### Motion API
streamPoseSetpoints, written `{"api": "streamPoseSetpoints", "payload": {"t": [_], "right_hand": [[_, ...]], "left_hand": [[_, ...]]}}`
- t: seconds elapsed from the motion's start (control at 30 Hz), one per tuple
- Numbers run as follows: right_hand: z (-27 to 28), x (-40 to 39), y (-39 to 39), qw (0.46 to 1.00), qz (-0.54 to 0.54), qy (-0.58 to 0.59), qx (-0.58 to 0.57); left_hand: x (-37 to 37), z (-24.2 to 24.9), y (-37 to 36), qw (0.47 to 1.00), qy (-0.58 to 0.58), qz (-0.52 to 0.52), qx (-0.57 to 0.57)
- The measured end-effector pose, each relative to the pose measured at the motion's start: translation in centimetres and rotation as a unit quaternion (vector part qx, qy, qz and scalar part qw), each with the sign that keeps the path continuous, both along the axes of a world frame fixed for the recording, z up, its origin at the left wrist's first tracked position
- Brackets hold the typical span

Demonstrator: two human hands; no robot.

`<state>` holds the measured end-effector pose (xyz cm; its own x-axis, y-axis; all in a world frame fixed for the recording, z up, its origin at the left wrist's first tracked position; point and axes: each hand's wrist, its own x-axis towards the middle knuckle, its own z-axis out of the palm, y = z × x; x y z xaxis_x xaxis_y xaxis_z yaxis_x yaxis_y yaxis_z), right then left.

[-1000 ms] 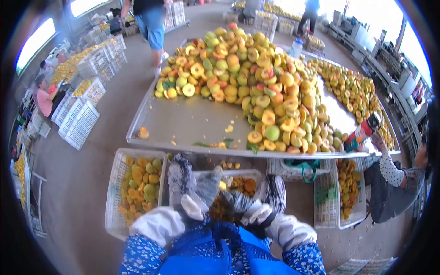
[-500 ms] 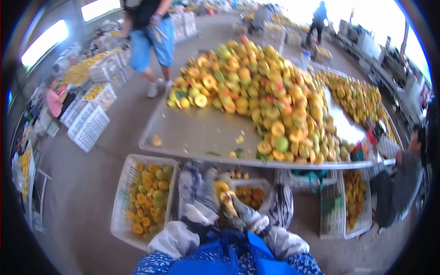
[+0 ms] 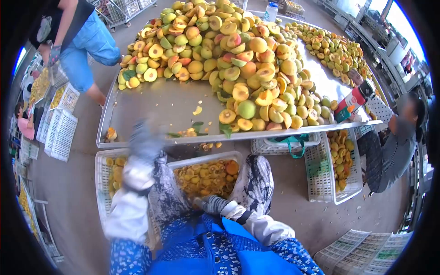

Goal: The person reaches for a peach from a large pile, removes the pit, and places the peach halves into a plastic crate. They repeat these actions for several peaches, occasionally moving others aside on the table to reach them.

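Observation:
My left hand [image 3: 145,137], in a grey glove, is smeared by motion at the near edge of the metal table [image 3: 156,110]; its fingers cannot be made out. Low between my knees, my right hand [image 3: 213,204] in a striped grey glove is closed, its fingers curled; what it holds is hidden. Just beyond it stands a white crate [image 3: 206,160] of small yellow-brown pieces [image 3: 206,178]. Halved and whole peaches [image 3: 247,68] form a large heap on the table. To my left, a second white crate [image 3: 101,172] holds peach halves [image 3: 117,174], partly behind my arm.
A co-worker [image 3: 394,146] sits at the right beside a crate of peach halves [image 3: 339,156]. A red bottle [image 3: 353,101] stands on the table's right corner. Another person in blue shorts [image 3: 89,50] is at the far left. Stacked crates [image 3: 362,252] lie lower right.
My hands were together between my knees around a yellow peach piece. The left has swung up and left towards the table; the right has stayed low. The view has shifted closer to the table.

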<state>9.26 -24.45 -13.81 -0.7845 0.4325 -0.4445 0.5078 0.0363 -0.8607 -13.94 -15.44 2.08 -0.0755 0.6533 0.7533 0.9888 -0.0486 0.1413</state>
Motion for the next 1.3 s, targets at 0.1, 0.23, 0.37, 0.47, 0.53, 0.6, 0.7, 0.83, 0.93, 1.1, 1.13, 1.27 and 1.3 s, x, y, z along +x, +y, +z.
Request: {"api": "streamPoseSetpoints", "payload": {"t": [0.1,0.23,0.37,0.47,0.53,0.6,0.7,0.83,0.93,1.1,1.13,1.27,1.3], "right_hand": [[1.6,0.6,1.1,0.999,-0.042,0.023,-0.017],[-0.1,2.1,1.2,0.998,-0.045,0.017,0.037],[-0.4,2.6,1.5,0.996,-0.068,0.047,0.014],[0.9,2.7,2.2,0.997,-0.045,0.046,0.039],[1.5,2.9,2.1,0.992,-0.089,0.081,0.033],[-0.6,3.2,1.7,0.993,-0.088,0.041,0.072],[3.5,3.0,0.9,0.973,-0.217,0.036,-0.066],[1.0,2.9,0.0,0.971,-0.196,0.128,-0.042],[4.8,0.6,0.0,0.921,-0.263,0.197,-0.212],[10.1,-0.6,1.9,0.944,-0.207,0.243,0.088],[10.2,-0.7,2.2,0.948,-0.195,0.223,0.115],[9.3,-1.9,3.0,0.907,-0.163,0.249,0.298],[8.5,-1.9,3.4,0.86,-0.105,0.218,0.449]], "left_hand": [[7.1,-1.3,8.6,0.967,-0.023,-0.046,-0.25],[13.2,-1.5,14.5,0.837,-0.003,0.008,-0.546],[14.4,-3.1,14.4,0.835,-0.075,-0.009,-0.545],[14.0,-4.2,13.9,0.828,-0.222,-0.06,-0.512],[13.3,-4.0,13.0,0.827,-0.271,-0.071,-0.488],[11.4,-4.2,11.7,0.835,-0.387,-0.056,-0.388],[4.1,-3.8,9.6,0.734,-0.639,-0.023,-0.228],[-0.8,-2.7,8.6,0.659,-0.739,-0.066,-0.121],[0.0,-1.4,5.3,0.491,-0.843,-0.211,-0.053],[2.4,-4.0,-0.9,0.333,-0.911,-0.24,-0.044],[3.3,-3.0,-2.7,0.335,-0.907,-0.251,-0.043],[4.8,-0.2,-9.7,0.74,-0.641,-0.201,-0.039],[3.8,-3.1,-10.1,0.867,-0.467,-0.123,-0.123]]}}
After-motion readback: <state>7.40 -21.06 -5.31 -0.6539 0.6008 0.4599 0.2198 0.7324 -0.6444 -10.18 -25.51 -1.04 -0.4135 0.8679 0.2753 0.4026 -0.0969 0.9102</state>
